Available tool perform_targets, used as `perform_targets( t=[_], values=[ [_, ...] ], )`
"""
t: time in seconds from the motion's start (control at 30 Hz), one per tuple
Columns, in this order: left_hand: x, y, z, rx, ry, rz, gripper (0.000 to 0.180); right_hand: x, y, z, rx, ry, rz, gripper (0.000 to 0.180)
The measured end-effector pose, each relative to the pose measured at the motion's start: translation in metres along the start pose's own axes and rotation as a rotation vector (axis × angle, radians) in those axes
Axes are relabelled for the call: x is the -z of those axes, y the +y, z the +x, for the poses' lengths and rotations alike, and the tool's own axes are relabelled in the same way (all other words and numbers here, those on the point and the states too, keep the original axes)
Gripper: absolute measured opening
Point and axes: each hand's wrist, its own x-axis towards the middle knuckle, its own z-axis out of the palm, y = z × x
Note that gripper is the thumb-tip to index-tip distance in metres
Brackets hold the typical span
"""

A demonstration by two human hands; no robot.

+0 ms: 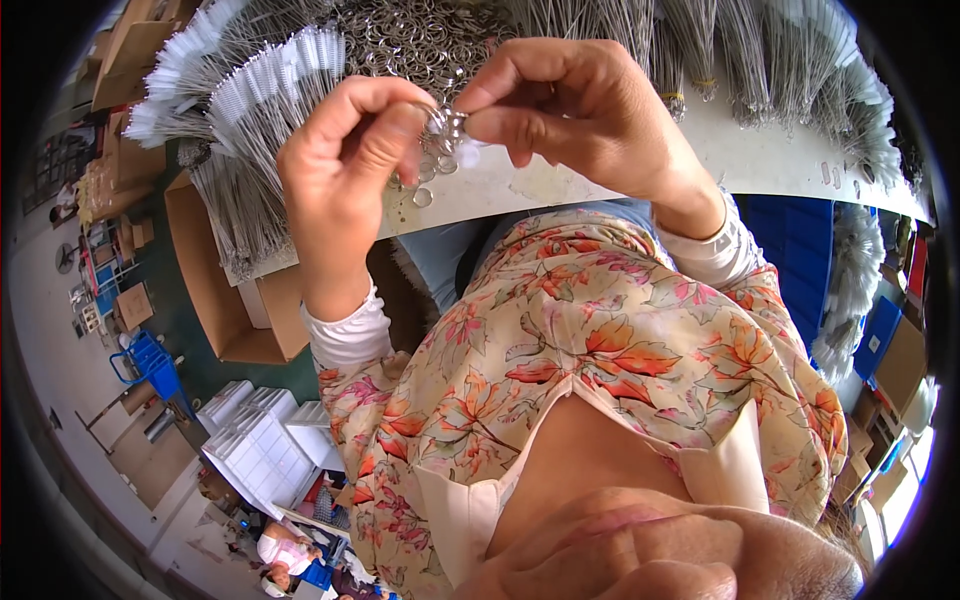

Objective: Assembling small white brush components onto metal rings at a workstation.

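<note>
Above the near edge of the white table (560,196), my two hands meet at a small cluster of shiny metal rings (447,128). My left hand (350,165) is closed, with thumb and forefinger pinching the cluster's left side. From the right, my right hand (575,120) pinches the other side between thumb and fingers. How the rings join is too small to make out. A few loose rings (423,197) lie on the table just below, and a large heap of metal rings (415,45) spreads behind my hands.
Thin wire brushes with white bristles (240,100) are piled at the left of the table. More bundled brushes (740,60) line its back right. An open cardboard box (235,310) stands at the left, white crates (262,445) lower down. A blue bin (790,260) is under the right side.
</note>
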Motion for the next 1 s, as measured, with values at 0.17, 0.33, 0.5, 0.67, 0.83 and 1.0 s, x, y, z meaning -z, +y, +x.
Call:
perform_targets(
  t=[0.17,0.33,0.5,0.67,0.83,1.0],
  values=[
    [0.0,0.016,0.003,0.248,0.014,-0.35,0.015,0.001,-0.007,0.005,-0.029,-0.037,0.011,0.012],
    [0.009,0.016,0.013,-0.453,-0.012,0.818,0.006,0.002,-0.005,0.014,-0.027,-0.054,-0.009,0.012],
    [0.018,0.016,0.002,0.126,-0.03,-0.056,0.011,-0.001,-0.006,0.018,-0.014,-0.13,0.02,0.011],
    [0.014,0.036,-0.001,0.244,-0.061,-0.035,0.017,-0.006,-0.001,0.022,0.019,-0.07,-0.009,0.012],
    [0.019,0.017,0.001,-0.314,0.096,0.452,0.014,-0.012,-0.008,0.025,-0.121,-0.107,0.184,0.01],
    [0.025,-0.004,0.001,-0.061,0.059,-0.434,0.019,-0.016,0.002,0.026,0.007,-0.096,0.164,0.011]
  ],
)
